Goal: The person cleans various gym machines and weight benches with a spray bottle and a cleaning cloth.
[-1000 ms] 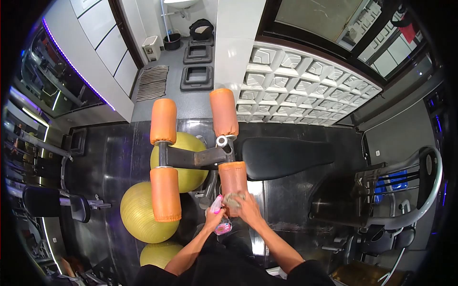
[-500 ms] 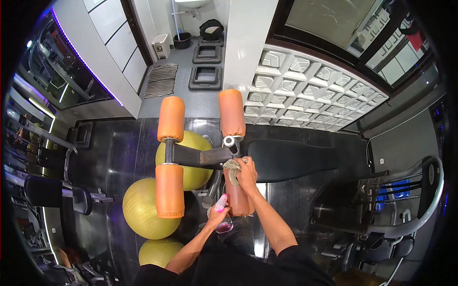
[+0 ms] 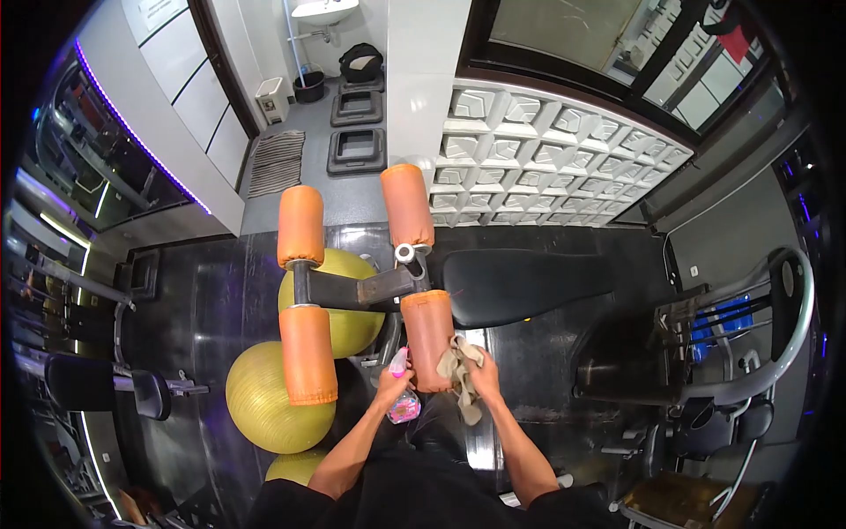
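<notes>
My left hand (image 3: 394, 387) is closed around a spray bottle (image 3: 404, 407) with a pink and white nozzle, left of the near orange foam roller. In my right hand (image 3: 481, 374) is a crumpled beige cloth (image 3: 462, 368), held against or close beside the lower right side of that orange roller (image 3: 428, 339). The roller belongs to a bench's metal frame (image 3: 352, 289), which carries three other orange rollers: one at the far right (image 3: 407, 204), one at the far left (image 3: 300, 225) and one at the near left (image 3: 307, 357).
A black padded bench (image 3: 529, 284) extends right from the frame. Yellow exercise balls (image 3: 273, 397) lie under and left of the rollers. Gym machines stand at the right (image 3: 723, 353) and left (image 3: 97, 383). Beyond are a white patterned wall (image 3: 564, 150) and a striped mat (image 3: 277, 163).
My right hand and the cloth have moved from the near roller's top end down to its lower right side. The view has shifted slightly, and the spray bottle shows more fully.
</notes>
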Demonstrator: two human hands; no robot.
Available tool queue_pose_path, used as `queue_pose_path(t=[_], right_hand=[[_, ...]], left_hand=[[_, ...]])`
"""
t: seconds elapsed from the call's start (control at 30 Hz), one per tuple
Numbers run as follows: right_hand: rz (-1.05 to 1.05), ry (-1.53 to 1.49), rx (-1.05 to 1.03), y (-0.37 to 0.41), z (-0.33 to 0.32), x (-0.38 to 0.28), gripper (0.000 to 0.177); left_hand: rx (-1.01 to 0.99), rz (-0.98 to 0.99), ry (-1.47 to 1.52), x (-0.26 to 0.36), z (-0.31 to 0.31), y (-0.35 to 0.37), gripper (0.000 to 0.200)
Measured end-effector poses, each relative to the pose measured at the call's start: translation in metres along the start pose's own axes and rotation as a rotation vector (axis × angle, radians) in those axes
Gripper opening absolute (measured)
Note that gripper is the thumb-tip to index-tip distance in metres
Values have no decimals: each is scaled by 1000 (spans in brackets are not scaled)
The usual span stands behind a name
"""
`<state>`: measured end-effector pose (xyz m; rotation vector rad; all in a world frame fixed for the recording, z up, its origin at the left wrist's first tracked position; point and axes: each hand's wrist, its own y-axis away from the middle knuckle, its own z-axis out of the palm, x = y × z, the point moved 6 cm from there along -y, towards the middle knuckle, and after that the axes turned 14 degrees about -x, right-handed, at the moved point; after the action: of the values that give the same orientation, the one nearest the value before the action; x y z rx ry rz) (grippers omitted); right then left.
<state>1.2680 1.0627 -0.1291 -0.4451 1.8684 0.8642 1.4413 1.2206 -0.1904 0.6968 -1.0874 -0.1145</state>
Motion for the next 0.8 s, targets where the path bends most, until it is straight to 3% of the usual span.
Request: queue_pose_path(t=[0.07,0.13,0.2,0.27,0.33,0.4,0.43,0.6,0.7,0.8], right_hand=[[26,144,22,-4,12,-5,33],[-38,328,95,8,23,-9,37],[-170,412,-8,32,40,-34,41],[-202,579,-196,49,68,-67,44],[-176,639,-247,39,81,-70,47],[-233,714,-147,13,79,-76,49],[-174,754,-173,1,74,-94,49],[-334,845,-63,-86,62,-122,51],[-349,665,76,-93,59,-125,50],[-258,699,62,-65,62,-112,48]], left_hand=[[94,85,3,0,-2,5,22],[183,326,-28,25,-2,20,23],[181,316,-50,27,-4,27,25],[107,472,-343,19,-5,19,32],[99,394,-351,21,0,22,40],[84,196,-49,13,0,23,43],[99,116,78,17,6,29,20],[23,218,152,11,17,26,22],[82,214,60,16,16,27,29],[52,203,29,13,9,22,30]])
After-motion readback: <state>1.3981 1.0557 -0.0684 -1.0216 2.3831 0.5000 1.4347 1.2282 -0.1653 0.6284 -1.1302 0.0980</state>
